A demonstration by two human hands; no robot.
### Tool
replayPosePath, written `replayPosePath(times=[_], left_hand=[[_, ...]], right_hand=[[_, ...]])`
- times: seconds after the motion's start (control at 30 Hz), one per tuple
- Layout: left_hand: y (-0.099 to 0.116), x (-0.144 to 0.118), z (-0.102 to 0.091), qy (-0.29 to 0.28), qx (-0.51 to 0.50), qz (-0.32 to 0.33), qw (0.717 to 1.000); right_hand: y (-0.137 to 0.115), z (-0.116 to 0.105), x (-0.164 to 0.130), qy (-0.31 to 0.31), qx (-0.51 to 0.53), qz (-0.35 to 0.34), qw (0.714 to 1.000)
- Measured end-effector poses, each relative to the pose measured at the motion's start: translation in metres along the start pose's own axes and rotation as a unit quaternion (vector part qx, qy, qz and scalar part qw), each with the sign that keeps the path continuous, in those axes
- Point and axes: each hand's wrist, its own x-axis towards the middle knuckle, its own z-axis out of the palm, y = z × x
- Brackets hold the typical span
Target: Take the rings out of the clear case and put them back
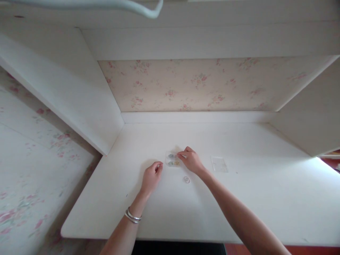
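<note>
White desk (239,198) is sitting under floral wallpaper; right hand (191,161) is pinching at the small clear box (173,160); left hand (152,176) is hovering just beside it, fingers curled, holding nothing visible.

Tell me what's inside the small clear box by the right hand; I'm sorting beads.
The small clear box holds small greyish and yellowish pieces, too tiny to identify. The right hand fingers cover its far right corner.

A white desk top (265,198) set into an alcove carries a small clear case (172,160) of little trinkets near its middle, a ring (186,179) just in front of it, and a flat clear lid (219,164) to the right.
</note>
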Motion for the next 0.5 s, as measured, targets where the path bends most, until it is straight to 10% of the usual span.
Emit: replayPosePath(times=[0.5], left_hand=[[-0.002, -0.003, -0.004, -0.002, 0.013, 0.009, 1.0]], right_hand=[[-0.008, -0.006, 0.027, -0.165, -0.064, 0.017, 0.984]])
